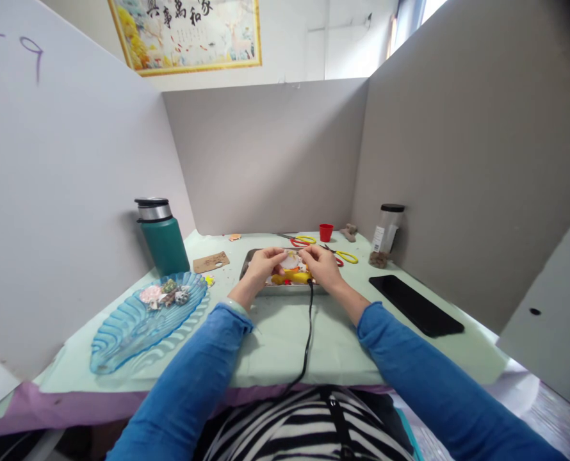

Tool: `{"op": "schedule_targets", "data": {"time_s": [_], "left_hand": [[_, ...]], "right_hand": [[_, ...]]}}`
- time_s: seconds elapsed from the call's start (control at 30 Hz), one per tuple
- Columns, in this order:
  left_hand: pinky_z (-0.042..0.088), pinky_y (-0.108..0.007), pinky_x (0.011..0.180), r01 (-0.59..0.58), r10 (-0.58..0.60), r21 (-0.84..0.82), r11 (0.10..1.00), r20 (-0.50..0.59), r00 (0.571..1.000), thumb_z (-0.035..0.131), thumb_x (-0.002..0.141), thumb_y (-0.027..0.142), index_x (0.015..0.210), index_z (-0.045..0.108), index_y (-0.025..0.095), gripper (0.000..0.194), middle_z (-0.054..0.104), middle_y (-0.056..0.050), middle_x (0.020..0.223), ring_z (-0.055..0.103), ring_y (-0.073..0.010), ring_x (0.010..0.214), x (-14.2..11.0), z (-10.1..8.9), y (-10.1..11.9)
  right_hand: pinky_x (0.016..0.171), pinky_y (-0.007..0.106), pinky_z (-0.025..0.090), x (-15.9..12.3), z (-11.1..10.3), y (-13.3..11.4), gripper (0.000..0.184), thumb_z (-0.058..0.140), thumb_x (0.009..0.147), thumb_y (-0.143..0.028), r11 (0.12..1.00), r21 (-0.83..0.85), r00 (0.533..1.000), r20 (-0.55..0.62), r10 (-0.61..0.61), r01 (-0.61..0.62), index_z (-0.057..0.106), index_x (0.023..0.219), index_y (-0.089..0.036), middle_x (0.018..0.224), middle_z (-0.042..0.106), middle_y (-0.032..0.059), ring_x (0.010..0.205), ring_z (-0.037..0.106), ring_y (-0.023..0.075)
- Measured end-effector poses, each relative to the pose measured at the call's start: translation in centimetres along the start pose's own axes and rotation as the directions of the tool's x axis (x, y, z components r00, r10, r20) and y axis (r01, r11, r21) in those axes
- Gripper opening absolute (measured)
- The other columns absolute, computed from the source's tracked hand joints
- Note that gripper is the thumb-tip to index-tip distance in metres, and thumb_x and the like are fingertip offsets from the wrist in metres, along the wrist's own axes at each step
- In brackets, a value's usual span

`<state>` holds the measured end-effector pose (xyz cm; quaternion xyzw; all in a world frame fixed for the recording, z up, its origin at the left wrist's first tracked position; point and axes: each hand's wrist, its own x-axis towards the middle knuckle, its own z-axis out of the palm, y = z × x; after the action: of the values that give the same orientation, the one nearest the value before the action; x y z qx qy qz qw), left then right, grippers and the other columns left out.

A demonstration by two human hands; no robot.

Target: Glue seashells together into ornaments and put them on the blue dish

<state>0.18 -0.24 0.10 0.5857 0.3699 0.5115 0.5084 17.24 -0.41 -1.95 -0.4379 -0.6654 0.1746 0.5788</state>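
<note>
Grey partition panels (266,153) box in a table (275,346) under a pale green cover, where a person in blue sleeves works bare-handed at the middle. Along the table's left edge stands a teal bottle with a steel collar and black lid (164,243), closed, contents hidden; toward the near left corner, a translucent blue, ridged dish (116,342) carries a cluster of pink, white and mottled shells (168,291) near its far end. At centre, the left hand (262,267) appears to pinch one side of a thin, pale, whitish piece (291,260), thumb and forefinger together, and the right hand (322,266) seems to grip the opposite side likewise. Steady work here likely calls for a light, level pinch, with fingers clear of the nose of the yellow, black-corded tool (297,277), probably a glue gun. Below the piece, a shallow metal tray (285,291) holds that tool among small red, orange and white bits too crowded to sort. Near the far edge sits a small red cup (326,234), its inside unseen; at the right edge, a clear, black-lidded jar (385,234) has brown lumps (378,259) at its bottom.
</note>
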Motion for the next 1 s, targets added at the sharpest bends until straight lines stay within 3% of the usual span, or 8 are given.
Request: {"op": "schedule_targets", "data": {"time_s": [1.0], "left_hand": [[0.042, -0.021, 0.045, -0.021, 0.022, 0.029, 0.999, -0.007, 1.000, 0.078, 0.065, 0.036, 0.080, 0.061, 0.013, 0.033, 0.065, -0.002, 0.070, 0.055, -0.0074, 0.041, -0.10, 0.11, -0.02]], "right_hand": [[0.059, 0.026, 0.037, -0.11, 0.14, 0.11, 0.026, 0.052, 0.081, -0.042, 0.998, -0.056, 0.999, -0.035, 0.003, -0.005, 0.060, 0.070, -0.020, 0.062, 0.059, -0.0010, 0.059, 0.051, 0.0148]]}}
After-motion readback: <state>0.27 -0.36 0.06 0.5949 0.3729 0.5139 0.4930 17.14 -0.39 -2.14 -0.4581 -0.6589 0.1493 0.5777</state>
